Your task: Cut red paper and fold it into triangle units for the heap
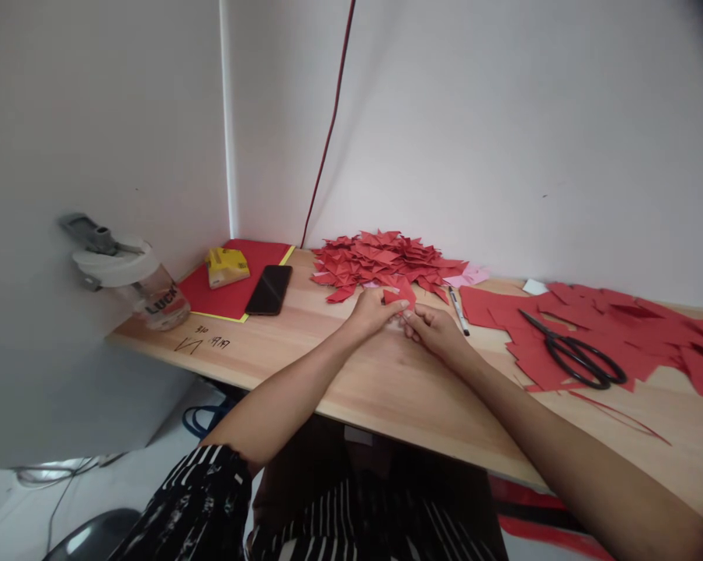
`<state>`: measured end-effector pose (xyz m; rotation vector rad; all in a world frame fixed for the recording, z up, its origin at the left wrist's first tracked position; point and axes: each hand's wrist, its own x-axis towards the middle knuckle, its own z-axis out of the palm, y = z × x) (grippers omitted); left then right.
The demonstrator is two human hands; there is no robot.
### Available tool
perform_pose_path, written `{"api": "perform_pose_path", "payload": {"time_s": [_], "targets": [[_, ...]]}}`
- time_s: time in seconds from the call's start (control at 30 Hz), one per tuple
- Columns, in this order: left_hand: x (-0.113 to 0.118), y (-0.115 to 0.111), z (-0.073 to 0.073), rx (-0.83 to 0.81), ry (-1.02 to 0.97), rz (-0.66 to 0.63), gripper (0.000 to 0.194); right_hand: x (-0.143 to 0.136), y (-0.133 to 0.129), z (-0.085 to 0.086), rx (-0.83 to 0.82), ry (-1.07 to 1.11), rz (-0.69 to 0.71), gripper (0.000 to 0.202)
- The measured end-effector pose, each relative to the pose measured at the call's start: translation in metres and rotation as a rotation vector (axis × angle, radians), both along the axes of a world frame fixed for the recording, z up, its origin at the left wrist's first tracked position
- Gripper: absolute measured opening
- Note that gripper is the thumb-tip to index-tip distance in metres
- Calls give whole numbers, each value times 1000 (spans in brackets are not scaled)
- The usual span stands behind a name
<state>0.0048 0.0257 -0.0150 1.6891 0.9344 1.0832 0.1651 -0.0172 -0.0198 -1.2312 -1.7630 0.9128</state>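
Between my two hands is a small piece of folded red paper (403, 293), above the middle of the table. My left hand (373, 312) is closed on its left side, thumb along the lower edge. My right hand (436, 329) pinches at its lower right corner with bent fingers. Some of the paper is covered by my fingers. Right behind my hands lies a heap of folded red paper pieces (380, 257), with some pink paper (471, 275) at its right edge. A pen (459, 312) rests on the wood just right of my right hand.
Black-handled scissors (574, 354) lie on flat red paper sheets (620, 335) at the right. Leftward are a phone (269, 290), a red folder (211, 302), a yellow pack (227, 267) and a clear bottle (146, 284). A wall stands behind the table (351, 389); a red cord (333, 117) hangs there.
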Motion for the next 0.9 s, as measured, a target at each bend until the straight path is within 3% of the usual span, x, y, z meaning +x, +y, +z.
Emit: {"api": "perform_pose_path", "payload": {"time_s": [0.67, 0.9], "targets": [[2, 4, -5, -13, -62, -84, 26, 2, -2, 1, -18, 18, -3, 46], [1, 4, -4, 36, -10, -44, 26, 2, -3, 2, -47, 37, 4, 49]]}}
